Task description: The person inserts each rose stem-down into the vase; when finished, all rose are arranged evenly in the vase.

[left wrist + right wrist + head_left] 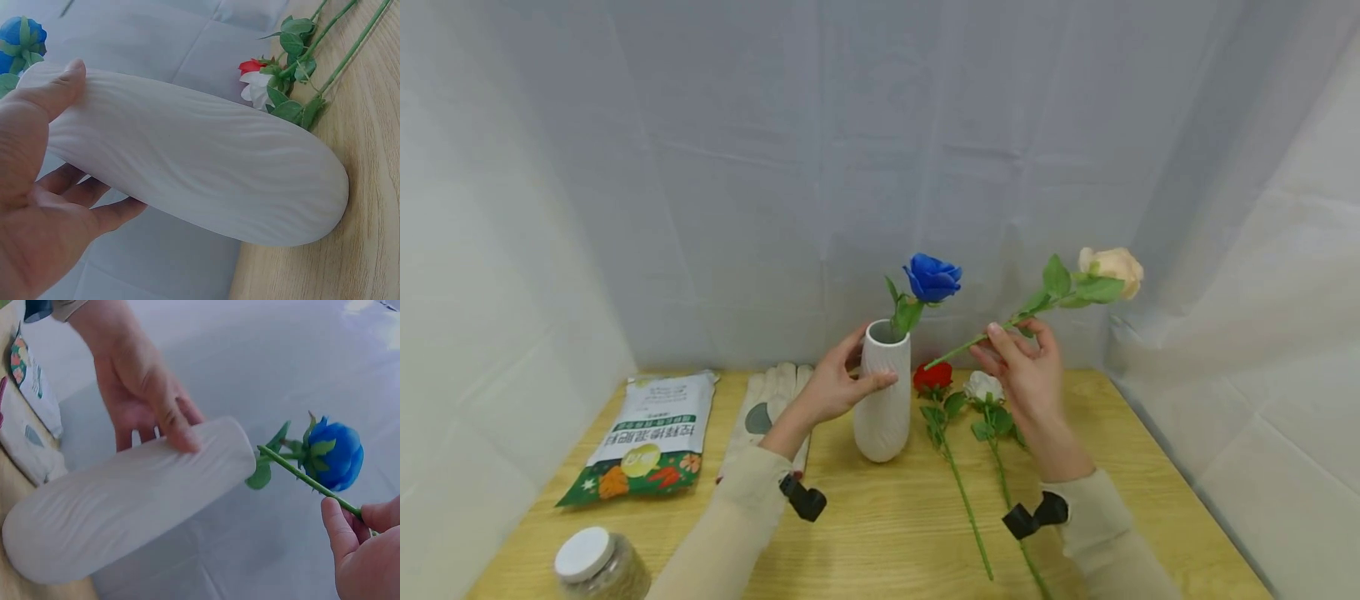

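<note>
A white ribbed vase [882, 417] stands on the table, and its wavy surface fills much of the left wrist view. My left hand [837, 382] holds it near the top, thumb on the near side and fingers around the back. From its mouth rises a blue rose [932, 279] with green leaves. Between thumb and fingers, my right hand [1030, 379] pinches the green stem of a cream rose [1116, 271]. That rose is tilted, bloom up to the right, with the bare stem end [265, 450] pointing toward the vase and overlapping the blue rose's leaves in the right wrist view.
Right of the vase, a red rose [932, 377] and a white rose [982, 386] lie on the wooden table [850, 533]. Pale gloves [767, 408] and a printed bag [651, 442] lie to the left. A white-lidded jar [598, 562] stands at the front left.
</note>
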`<control>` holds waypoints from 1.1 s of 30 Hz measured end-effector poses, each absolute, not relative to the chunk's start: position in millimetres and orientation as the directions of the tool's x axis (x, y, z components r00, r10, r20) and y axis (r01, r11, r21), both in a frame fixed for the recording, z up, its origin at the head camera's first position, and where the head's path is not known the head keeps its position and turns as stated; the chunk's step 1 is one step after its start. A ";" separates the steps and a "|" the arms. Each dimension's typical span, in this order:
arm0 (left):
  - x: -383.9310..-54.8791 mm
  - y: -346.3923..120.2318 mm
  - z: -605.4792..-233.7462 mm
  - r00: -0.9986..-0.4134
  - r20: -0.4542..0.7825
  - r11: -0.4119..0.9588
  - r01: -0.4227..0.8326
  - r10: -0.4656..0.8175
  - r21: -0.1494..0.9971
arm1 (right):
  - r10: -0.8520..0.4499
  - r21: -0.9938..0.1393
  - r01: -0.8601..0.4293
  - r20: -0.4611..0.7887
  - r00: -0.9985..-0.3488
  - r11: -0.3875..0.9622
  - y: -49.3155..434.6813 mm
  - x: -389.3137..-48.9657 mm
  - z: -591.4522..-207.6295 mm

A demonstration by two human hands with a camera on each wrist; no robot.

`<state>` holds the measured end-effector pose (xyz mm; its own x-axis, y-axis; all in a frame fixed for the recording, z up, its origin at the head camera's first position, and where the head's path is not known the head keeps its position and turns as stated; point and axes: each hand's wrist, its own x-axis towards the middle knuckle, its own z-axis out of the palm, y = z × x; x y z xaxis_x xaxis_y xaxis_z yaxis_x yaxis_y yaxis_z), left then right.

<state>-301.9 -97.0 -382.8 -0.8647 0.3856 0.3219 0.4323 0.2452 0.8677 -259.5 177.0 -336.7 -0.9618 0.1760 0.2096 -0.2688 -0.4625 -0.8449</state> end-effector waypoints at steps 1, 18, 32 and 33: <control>-301.9 -97.0 -382.6 -0.865 0.320 0.246 0.431 0.385 0.868 | 0.184 -0.840 -0.279 0.217 -0.959 -0.465 173.2 -260.0 -334.0; -301.5 -97.6 -382.0 -0.852 0.348 0.232 0.457 0.390 0.859 | 0.296 -0.773 -0.532 0.448 -0.844 -0.346 112.9 -273.9 -327.9; -301.0 -98.1 -380.4 -0.850 0.356 0.242 0.467 0.389 0.850 | 0.261 -0.885 -0.463 0.438 -0.860 -0.044 98.5 -274.8 -340.6; -301.5 -98.3 -380.5 -0.849 0.354 0.241 0.466 0.391 0.851 | 0.256 -0.891 -0.454 0.435 -0.863 -0.017 97.4 -274.3 -341.3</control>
<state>-301.5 -98.3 -380.5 -0.8495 0.3911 0.3542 0.4660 0.2411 0.8513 -274.3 97.4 -341.3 -0.8633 0.2563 0.4348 -0.4538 -0.0171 -0.8909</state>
